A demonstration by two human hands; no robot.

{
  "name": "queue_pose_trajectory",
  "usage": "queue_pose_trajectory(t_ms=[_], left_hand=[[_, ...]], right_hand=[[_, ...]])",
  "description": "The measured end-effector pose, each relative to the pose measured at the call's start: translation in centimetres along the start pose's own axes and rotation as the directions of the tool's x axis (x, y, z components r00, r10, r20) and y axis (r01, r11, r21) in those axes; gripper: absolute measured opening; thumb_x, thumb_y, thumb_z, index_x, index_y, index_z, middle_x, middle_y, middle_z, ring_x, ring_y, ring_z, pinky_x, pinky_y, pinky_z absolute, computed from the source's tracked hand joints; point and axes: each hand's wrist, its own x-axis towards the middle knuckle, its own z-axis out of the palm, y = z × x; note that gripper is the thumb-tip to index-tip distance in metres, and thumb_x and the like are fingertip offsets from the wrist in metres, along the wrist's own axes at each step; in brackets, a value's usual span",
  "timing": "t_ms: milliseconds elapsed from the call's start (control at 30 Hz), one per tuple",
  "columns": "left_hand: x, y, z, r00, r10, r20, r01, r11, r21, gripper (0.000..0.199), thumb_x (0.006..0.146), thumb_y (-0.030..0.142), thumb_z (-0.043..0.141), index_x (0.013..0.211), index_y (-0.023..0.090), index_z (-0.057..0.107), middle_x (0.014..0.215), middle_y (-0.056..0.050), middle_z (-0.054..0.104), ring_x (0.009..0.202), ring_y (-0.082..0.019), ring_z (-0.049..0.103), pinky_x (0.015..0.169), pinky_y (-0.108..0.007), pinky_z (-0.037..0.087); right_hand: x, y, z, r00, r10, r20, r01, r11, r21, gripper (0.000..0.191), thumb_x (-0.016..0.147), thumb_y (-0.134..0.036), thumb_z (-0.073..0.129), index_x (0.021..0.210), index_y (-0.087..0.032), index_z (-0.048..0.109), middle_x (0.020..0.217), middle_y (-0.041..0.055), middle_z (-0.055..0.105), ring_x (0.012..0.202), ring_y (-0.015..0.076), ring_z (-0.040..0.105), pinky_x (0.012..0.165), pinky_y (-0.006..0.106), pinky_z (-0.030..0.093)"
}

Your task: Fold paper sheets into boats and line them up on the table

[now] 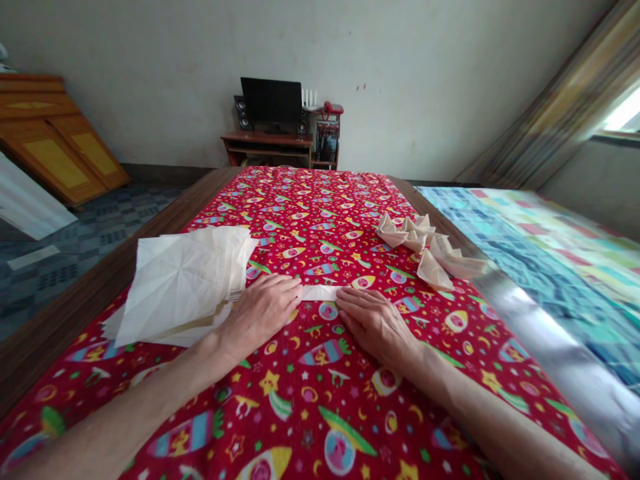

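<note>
A narrow white strip of folded paper lies crosswise on the red patterned cloth. My left hand rests flat over its left end, fingers stretched out. Over the right end lies my right hand, also flat, with its fingertips on the paper. Only the middle of the strip shows; both ends are hidden under the hands. Beside my left hand is a stack of creased white paper sheets. Several folded, pointed paper pieces sit in a cluster beyond my right hand.
The cloth covers a dark wooden table. Against the far wall a monitor and speakers stand on a small desk. A wooden cabinet is at the left. On the right is a bed with a patchwork cover.
</note>
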Motion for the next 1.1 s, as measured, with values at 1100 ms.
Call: queue_pose_trajectory(t_ms=[1100], left_hand=[[1.8,3.6,-0.3,0.879,-0.384,0.281,0.47,0.606,-0.642,0.035,0.088,0.04,0.042,0.109,0.014,0.051,0.086,-0.006,0.065,0.078,-0.021,0.062,0.07,-0.03,0.047]], right_hand=[[0.8,-2.9,0.3,0.992,-0.047,-0.113,0.029,0.988,-0.152,0.021,0.092,-0.024,0.045,0.074,-0.018,0.054,0.068,0.002,0.054,0.063,0.0142,0.047,0.054,0.027,0.03]])
